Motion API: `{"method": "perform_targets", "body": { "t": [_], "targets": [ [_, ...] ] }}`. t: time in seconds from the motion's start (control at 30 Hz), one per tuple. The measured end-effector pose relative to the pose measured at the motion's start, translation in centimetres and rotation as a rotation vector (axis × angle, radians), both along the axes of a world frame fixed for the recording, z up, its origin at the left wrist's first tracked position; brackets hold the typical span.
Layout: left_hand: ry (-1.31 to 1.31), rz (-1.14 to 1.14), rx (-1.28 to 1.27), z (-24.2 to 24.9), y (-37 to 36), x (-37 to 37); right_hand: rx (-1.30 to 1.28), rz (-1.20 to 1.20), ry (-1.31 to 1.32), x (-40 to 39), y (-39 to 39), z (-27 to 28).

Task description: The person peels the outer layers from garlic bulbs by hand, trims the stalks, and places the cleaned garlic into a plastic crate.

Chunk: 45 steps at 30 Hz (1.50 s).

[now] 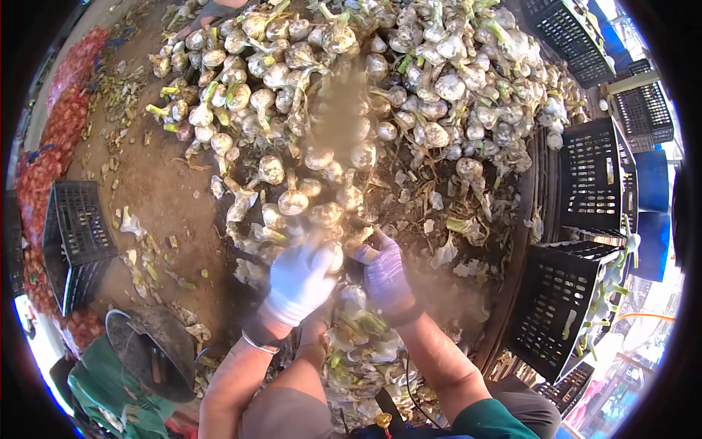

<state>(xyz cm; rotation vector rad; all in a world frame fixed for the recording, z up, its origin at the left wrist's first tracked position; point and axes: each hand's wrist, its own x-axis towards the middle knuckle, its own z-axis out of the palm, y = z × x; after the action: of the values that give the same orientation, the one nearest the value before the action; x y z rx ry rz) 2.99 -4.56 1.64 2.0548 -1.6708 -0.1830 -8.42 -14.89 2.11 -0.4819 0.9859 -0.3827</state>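
Seen from above, a white-gloved left hand (300, 279) clasps a garlic bulb (330, 256) while the purple-gloved right hand (384, 272) pinches its stalk end, seemingly to trim it, at the near edge of a big garlic heap (365, 95), with black crates (559, 307) to the right and trimmings (358, 344) piled underneath.

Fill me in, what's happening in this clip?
A person sits over a big heap of garlic bulbs on the ground. The left hand, in a white glove, holds a bulb at the near edge of the heap; the right hand, in a purple glove, works at its end. Trimmed stalks and skins lie between the knees. Black crates stand to the right, some with cut stems inside.
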Motion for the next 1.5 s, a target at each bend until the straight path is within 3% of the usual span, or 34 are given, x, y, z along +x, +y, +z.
{"method": "perform_targets", "body": {
  "t": [0.1, 0.17, 0.2, 0.27, 0.37, 0.4, 0.47, 0.53, 0.6, 0.63, 0.73, 0.83, 1.0, 1.2, 1.33, 1.4, 1.43, 1.47, 1.5],
  "targets": [
    [0.181, 0.035, -0.009, -0.2, 0.1, 0.1, 0.01, -0.011, -0.033, 0.0, -0.1, 0.2],
    [1.139, 0.353, 0.112, -0.8, 0.2, 0.4, -0.034, -0.001, -0.061, -0.3, -0.2, 0.6],
    [1.374, 0.373, 0.028, -0.9, 0.0, 0.5, -0.034, -0.001, -0.061, -0.7, -0.3, 0.3],
    [1.783, 0.476, 0.068, 0.3, -0.2, 0.7, -0.325, 0.144, -0.177, -1.3, -0.5, -0.3],
    [1.906, 0.48, 0.066, 0.5, -0.4, 0.5, -0.274, 0.118, -0.083, -1.2, -0.5, 0.7],
    [1.908, 0.477, 0.066, 0.1, -0.4, 0.4, -0.276, 0.117, -0.08, -1.4, -0.7, 0.6],
    [1.532, 0.417, 0.012, -0.9, -0.2, 0.4, -0.039, 0.065, -0.211, -1.8, -0.7, -0.4],
    [1.523, 0.393, -0.071, -1.1, -0.2, -0.2, -0.05, 0.099, -0.169, -2.3, -0.1, -1.9],
    [0.731, 0.264, 0.106, -0.6, 0.0, -0.3, -0.122, 0.173, -0.045, -2.4, 0.5, -3.3],
    [0.65, 0.259, 0.175, 0.2, -0.2, -0.5, -0.146, 0.107, -0.01, -1.4, 0.6, -1.3],
    [0.468, 0.214, 0.069, -0.5, 0.1, -0.7, -0.054, 0.095, -0.027, -1.5, 0.4, -1.4],
    [0.483, 0.193, 0.066, -0.1, 0.1, -0.6, -0.017, 0.013, -0.058, -1.5, 0.7, -1.6],
    [0.485, 0.159, 0.014, -0.1, -0.1, -0.6, -0.094, 0.093, -0.063, -2.0, 0.3, -2.7],
    [0.109, -0.003, -0.036, 0.0, 0.0, -0.3, -0.076, 0.013, -0.046, -1.2, 0.6, -2.1],
    [0.301, 0.066, -0.064, -1.1, 0.1, -0.3, -0.09, 0.073, -0.006, -1.5, 0.0, -1.4],
    [1.192, 0.332, 0.027, -1.6, 0.2, -0.2, -0.139, 0.091, -0.053, -1.8, -0.2, -0.1],
    [1.507, 0.399, 0.07, -0.5, -0.2, 0.3, -0.188, 0.108, -0.098, -1.8, -0.2, 0.5],
    [1.506, 0.4, 0.071, -0.1, -0.2, 0.3, -0.187, 0.108, -0.098, -1.8, -0.3, 0.4],
    [1.684, 0.462, 0.032, 0.1, -0.2, 0.1, -0.424, 0.185, -0.05, -1.8, -0.3, 0.4]
  ]
}}
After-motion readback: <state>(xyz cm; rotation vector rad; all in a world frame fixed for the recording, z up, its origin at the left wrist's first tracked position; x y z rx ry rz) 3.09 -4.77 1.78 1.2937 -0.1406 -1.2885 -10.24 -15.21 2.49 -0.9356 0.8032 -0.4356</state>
